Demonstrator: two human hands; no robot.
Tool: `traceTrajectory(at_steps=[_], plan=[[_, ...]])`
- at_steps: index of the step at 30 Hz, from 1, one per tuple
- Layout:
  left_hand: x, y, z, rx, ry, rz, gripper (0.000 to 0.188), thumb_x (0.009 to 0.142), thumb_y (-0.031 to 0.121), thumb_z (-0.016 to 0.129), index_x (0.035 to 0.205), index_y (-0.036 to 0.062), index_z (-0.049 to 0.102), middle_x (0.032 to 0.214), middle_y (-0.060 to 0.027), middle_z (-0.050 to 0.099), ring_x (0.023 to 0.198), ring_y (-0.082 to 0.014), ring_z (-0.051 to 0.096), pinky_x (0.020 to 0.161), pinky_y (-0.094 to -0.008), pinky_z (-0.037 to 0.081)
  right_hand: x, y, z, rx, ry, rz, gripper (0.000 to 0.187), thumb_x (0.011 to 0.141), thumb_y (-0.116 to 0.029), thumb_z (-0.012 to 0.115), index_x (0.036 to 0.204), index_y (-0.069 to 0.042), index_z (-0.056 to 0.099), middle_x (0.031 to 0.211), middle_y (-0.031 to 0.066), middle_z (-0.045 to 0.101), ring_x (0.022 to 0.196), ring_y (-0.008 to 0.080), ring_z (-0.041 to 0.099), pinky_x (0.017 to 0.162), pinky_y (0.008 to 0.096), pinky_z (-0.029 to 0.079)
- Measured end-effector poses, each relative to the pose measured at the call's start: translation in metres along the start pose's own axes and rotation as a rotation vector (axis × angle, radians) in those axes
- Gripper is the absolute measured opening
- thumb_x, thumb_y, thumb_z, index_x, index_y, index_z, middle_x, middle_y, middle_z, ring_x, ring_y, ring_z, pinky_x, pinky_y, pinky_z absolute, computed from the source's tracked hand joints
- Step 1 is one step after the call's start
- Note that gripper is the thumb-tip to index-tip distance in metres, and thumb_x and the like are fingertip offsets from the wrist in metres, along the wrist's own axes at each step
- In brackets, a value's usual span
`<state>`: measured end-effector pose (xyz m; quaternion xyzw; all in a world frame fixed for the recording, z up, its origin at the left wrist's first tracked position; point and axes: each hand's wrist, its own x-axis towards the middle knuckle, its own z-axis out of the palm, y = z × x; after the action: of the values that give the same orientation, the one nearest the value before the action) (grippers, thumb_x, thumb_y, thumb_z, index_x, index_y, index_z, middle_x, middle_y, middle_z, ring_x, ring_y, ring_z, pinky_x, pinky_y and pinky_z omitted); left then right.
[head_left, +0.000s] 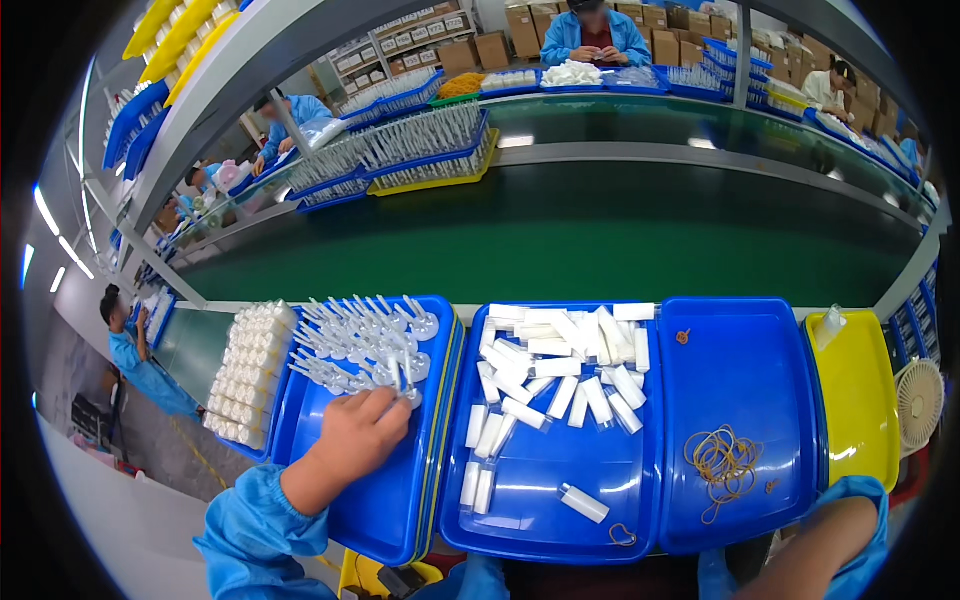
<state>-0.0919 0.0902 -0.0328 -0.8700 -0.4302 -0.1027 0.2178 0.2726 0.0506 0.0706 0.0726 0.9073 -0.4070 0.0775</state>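
Note:
My left hand (pixel 362 432) reaches over the left blue tray (pixel 318 420), its fingers bent and pinched at the base of a clear plastic piece with a round foot and a thin upright stem (pixel 398 370). The fingertips are partly hidden behind the knuckles. Many more such stemmed pieces (pixel 345 335) stand crowded at the tray's far end. My right forearm (pixel 825 540) comes in at the lower right, sleeve pushed up; the hand itself is below the picture's edge.
A middle blue tray (pixel 520 540) holds many white-and-clear tubes (pixel 560 350). Right of it, another blue tray (pixel 740 360) holds tangled rubber bands (pixel 725 465). Beyond are a yellow tray (pixel 860 400) and a small fan (pixel 918 405). White round parts (pixel 250 370) stand stacked far left; a green conveyor (pixel 600 240) runs behind.

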Motion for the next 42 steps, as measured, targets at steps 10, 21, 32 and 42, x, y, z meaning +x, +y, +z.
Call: traceTrajectory(at_steps=[10, 21, 32, 42], plan=[[-0.033, 0.068, -0.062, -0.246, 0.164, -0.442, 0.021, 0.058, -0.001, 0.068, 0.075, 0.0037, 0.056, 0.079, -0.0107, 0.057, 0.061, -0.0253, 0.056, 0.055, -0.0305, 0.044, 0.065, 0.150, 0.015, -0.528, 0.808, 0.516, 0.023, 0.079, -0.023, 0.060, 0.085, -0.002, 0.052, 0.077, 0.0121, 0.060, 0.073, 0.0279, 0.061, 0.059, 0.0388, 0.049], [-0.048, 0.144, -0.054, -1.805, 0.671, -0.855, 0.025, 0.082, 0.014, 0.063, 0.093, 0.0012, 0.045, 0.090, -0.0157, 0.053, 0.079, -0.0231, 0.058, 0.067, -0.0332, 0.051, 0.079, 0.141, 0.048, -0.523, 0.683, 0.433, 0.039, 0.075, -0.008, 0.051, 0.114, 0.001, 0.052, 0.080, 0.0109, 0.056, 0.070, 0.0287, 0.057, 0.061, 0.0395, 0.047], [-0.009, 0.191, -0.006, -2.309, 0.236, -0.872, 0.026, 0.082, -0.001, 0.059, 0.103, 0.0020, 0.044, 0.093, -0.0114, 0.055, 0.080, -0.0206, 0.059, 0.071, -0.0319, 0.050, 0.011, 0.056, 0.082, 0.166, 1.126, 0.437, 0.031, 0.071, 0.002, 0.061, 0.100, -0.009, 0.067, 0.084, 0.0073, 0.054, 0.062, 0.0153, 0.056, 0.057, 0.0234, 0.047], [0.006, 0.191, -0.017, -1.772, 0.097, -0.360, 0.006, 0.081, 0.001, 0.061, 0.087, 0.0012, 0.059, 0.094, -0.0142, 0.058, 0.083, -0.0217, 0.056, 0.073, -0.0305, 0.045, 0.017, 0.087, 0.094, 1.531, 1.336, 0.053, 0.030, 0.087, -0.009, 0.056, 0.114, -0.005, 0.046, 0.084, 0.0034, 0.055, 0.071, 0.0073, 0.048, 0.060, 0.0196, 0.037]])
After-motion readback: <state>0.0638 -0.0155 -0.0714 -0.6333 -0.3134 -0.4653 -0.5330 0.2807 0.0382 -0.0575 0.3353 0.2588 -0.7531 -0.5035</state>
